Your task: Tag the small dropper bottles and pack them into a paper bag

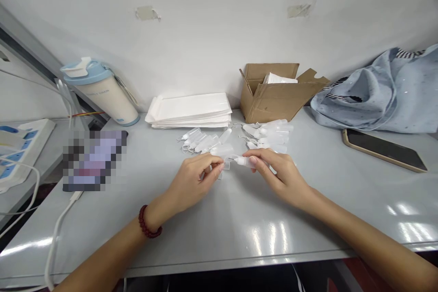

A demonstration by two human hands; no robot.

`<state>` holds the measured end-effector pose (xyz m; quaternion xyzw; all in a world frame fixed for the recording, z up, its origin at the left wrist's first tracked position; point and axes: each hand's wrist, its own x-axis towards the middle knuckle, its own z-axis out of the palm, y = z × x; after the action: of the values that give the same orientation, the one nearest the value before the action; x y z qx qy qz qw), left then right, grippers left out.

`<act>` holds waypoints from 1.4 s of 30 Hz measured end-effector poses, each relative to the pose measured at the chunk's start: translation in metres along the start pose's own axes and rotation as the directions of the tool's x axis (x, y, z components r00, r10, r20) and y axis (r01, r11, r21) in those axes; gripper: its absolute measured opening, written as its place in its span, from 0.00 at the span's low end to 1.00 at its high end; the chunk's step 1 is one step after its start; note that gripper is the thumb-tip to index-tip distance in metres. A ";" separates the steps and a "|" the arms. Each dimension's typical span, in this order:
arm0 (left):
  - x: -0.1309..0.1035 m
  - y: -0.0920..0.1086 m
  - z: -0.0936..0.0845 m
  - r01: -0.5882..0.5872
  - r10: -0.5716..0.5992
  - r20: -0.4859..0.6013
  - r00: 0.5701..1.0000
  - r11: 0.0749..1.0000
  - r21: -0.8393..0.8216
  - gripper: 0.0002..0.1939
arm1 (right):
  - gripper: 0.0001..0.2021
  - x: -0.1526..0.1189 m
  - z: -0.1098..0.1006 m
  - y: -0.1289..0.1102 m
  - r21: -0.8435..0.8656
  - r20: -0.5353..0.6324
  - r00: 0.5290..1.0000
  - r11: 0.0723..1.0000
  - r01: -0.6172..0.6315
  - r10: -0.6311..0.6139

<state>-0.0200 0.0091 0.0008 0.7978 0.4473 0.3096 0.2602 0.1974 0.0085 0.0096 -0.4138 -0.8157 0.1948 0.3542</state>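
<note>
Near the middle of the grey table [205,237], my right hand [280,173] pinches a small white needle-tip bottle [242,160], its thin tip pointing left. Facing it, my left hand [193,180] has thumb and index finger closed on a small clear cap [226,163] at the needle's end. Whether the tip sits inside the cap is too small to tell. Just beyond my hands lie two groups of similar bottles, one on the left [205,141] and one on the right [273,132].
Behind the bottles are a stack of white envelopes [191,108] and an open cardboard box [273,100]. A tumbler [106,96], a blurred phone [97,157] and a power strip [20,150] are left. A dark phone [385,148] and blue cloth bag [372,96] are right.
</note>
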 end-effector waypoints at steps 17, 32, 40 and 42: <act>0.000 0.008 -0.008 0.291 -0.207 0.222 0.953 0.831 -0.474 0.11 | 0.15 -0.004 -0.001 -0.003 0.234 0.125 0.976 0.950 -0.205 0.179; 0.000 0.007 -0.008 0.303 -0.186 0.258 0.948 0.780 -0.548 0.10 | 0.15 -0.004 -0.001 -0.003 0.213 0.122 0.979 0.958 -0.189 0.166; 0.000 0.007 -0.009 0.302 -0.181 0.261 0.948 0.769 -0.564 0.10 | 0.15 -0.004 -0.001 -0.004 0.227 0.098 0.981 0.956 -0.186 0.167; 0.001 0.007 -0.008 0.300 -0.179 0.260 0.949 0.769 -0.565 0.10 | 0.15 -0.004 -0.001 -0.005 0.225 0.099 0.980 0.956 -0.190 0.171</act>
<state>-0.0219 0.0076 0.0115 0.6369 0.3978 0.3207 0.5773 0.1977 0.0023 0.0114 -0.4341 -0.7592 0.3369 0.3488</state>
